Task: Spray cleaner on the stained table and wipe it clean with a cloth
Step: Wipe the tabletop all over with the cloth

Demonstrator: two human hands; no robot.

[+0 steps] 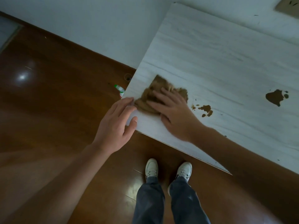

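A brown fuzzy cloth (152,92) lies bunched near the left corner of the white table (218,62). My right hand (174,113) presses flat on the cloth with straight fingers. My left hand (118,122) rests at the table's corner edge, fingertips touching the cloth's left end, thumb on the tabletop. Brown stains sit to the right of the cloth: a small splatter (206,109) and a larger blot (275,97). A spray bottle (120,90) with a green top lies on the floor past the table's left edge, partly hidden by it.
Glossy brown wooden floor (48,102) spreads left and below. A white wall (97,29) runs behind the table. My two feet in white shoes (168,169) stand close to the table's near edge. A tan object (288,5) shows at the top right corner.
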